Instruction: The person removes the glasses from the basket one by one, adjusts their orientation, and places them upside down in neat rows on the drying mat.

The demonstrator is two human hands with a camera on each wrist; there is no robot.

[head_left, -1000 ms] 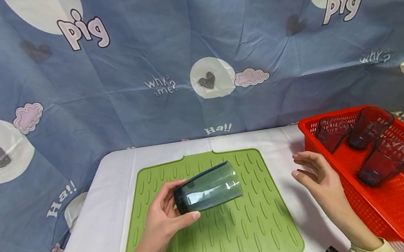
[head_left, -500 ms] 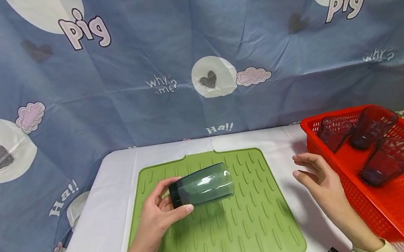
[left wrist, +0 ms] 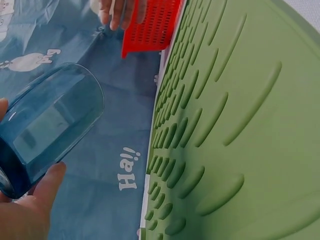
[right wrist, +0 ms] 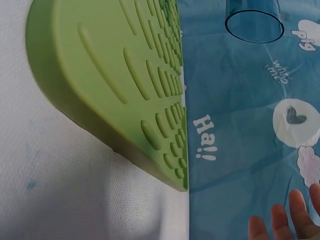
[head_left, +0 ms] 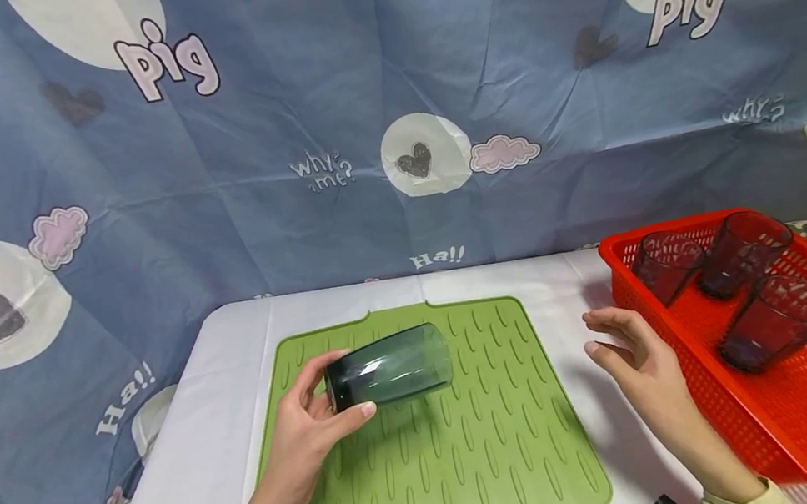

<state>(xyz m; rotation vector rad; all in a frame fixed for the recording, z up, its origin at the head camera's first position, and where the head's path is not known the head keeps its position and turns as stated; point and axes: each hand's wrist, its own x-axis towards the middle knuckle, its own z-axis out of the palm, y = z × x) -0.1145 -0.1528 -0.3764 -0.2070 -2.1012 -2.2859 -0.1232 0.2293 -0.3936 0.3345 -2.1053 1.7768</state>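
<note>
A tinted drinking glass (head_left: 391,366) lies nearly sideways in the air over the green ridged mat (head_left: 475,462). My left hand (head_left: 305,432) grips it near its dark base, thumb on the near side and fingers behind, with the mouth pointing right. In the left wrist view the glass (left wrist: 55,120) appears above the mat's surface, apart from it. Right of the mat, my right hand (head_left: 640,366) hovers beside the red basket with fingers loosely bent and nothing in them. Only its fingertips (right wrist: 300,215) show in the right wrist view.
The red plastic basket (head_left: 734,421) stands at the right with several glasses inside, one of them a tilted glass (head_left: 778,319). A white cloth (head_left: 175,482) covers the table. Behind it hangs a blue printed curtain (head_left: 296,240).
My left hand has moved left and slightly up with the glass, which has tipped a little. The right hand stays about where it was.
</note>
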